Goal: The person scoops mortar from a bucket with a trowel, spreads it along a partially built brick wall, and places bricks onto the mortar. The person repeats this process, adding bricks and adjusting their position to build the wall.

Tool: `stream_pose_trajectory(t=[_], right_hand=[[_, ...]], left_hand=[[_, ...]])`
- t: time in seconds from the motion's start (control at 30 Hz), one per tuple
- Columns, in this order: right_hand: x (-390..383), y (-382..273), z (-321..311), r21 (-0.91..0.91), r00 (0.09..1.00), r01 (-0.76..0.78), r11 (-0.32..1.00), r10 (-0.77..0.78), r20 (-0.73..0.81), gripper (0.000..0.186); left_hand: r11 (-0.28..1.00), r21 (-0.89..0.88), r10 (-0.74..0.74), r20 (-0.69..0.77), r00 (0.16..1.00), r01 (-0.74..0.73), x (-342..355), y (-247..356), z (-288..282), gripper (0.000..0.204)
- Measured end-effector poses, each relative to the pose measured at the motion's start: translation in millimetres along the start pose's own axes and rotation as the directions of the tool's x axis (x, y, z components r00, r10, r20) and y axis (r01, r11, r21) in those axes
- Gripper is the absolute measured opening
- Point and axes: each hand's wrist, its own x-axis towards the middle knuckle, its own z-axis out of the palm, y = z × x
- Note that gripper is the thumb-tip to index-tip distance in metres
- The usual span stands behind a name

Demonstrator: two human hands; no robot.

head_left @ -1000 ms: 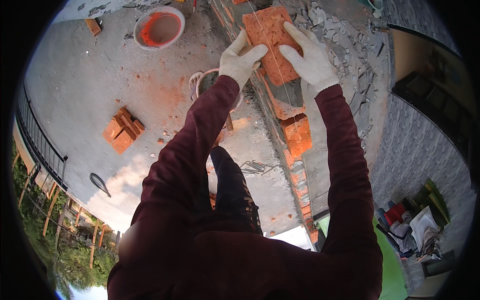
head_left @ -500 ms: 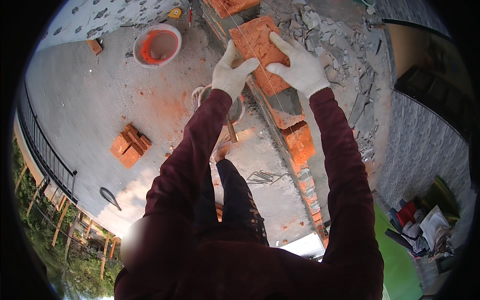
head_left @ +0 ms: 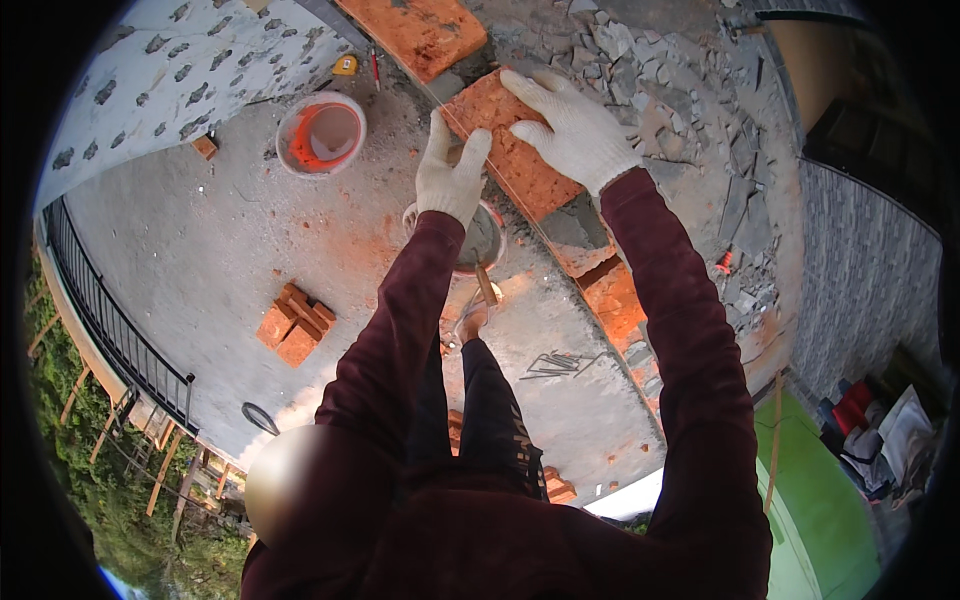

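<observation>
An orange brick [head_left: 548,182] lies on the low wall, on grey mortar [head_left: 578,226], lined up beside a taut string [head_left: 508,186]. My right hand [head_left: 575,130], in a white knit glove, grips it from the right, thumb and fingers spread over its top. My left hand [head_left: 452,185], gloved alike, holds its left edge, thumb at the upper edge and fingers along the side. Another laid brick [head_left: 425,35] is farther along the wall, across a mortar gap. Nearer me, a further brick [head_left: 614,302] sits in the wall.
Below my left hand stands a mortar bucket [head_left: 478,240] with a wooden-handled trowel [head_left: 487,287]. At left are a bucket of reddish water [head_left: 322,135], a brick pile [head_left: 296,325] and a black railing [head_left: 120,310]. Broken rubble [head_left: 690,130] covers the ground right of the wall.
The brick has come down and turned into line with the wall, its left edge beside the string. Both hands moved with it. The view has shifted, showing more of the far laid brick.
</observation>
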Motion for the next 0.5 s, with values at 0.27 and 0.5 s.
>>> stream_pose_trajectory(t=[0.27, 0.5], right_hand=[[8.5, 4.4, 9.5, 0.096, 0.996, -0.031, 0.995, 0.022, 0.091, 0.060], [6.7, 7.8, 8.6, 0.138, 0.995, -0.036, 0.990, 0.022, 0.097, 0.059]], left_hand=[[0.999, 0.038, 0.035, -0.011, 0.999, -0.034, 8.9, -7.5, -4.0, 0.081], [0.998, 0.045, 0.035, 0.000, 0.999, -0.035, 8.6, -9.8, -3.2, 0.081]])
